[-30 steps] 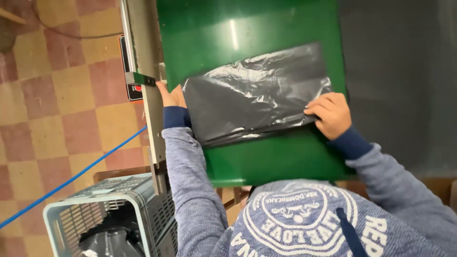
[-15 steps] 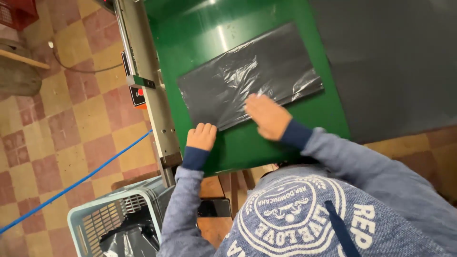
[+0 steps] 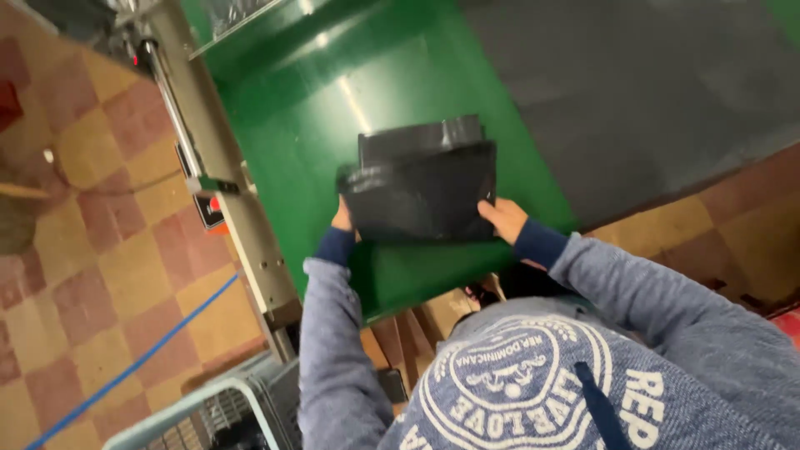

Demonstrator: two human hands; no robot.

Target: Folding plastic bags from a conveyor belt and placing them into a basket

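Fingers of the left hand (image 3: 342,218) and right hand (image 3: 502,218) are gripping the folded black plastic bag (image 3: 421,187) near the green counter's (image 3: 292,133) front edge. Slick layers are risking sliding apart under uneven pinching. Earlier the bag was lying spread flat; now it is folded.

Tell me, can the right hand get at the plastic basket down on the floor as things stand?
Probably not right away. The right hand grips the folded black bag on the green table, and the basket sits low on the person's left, past the left arm.
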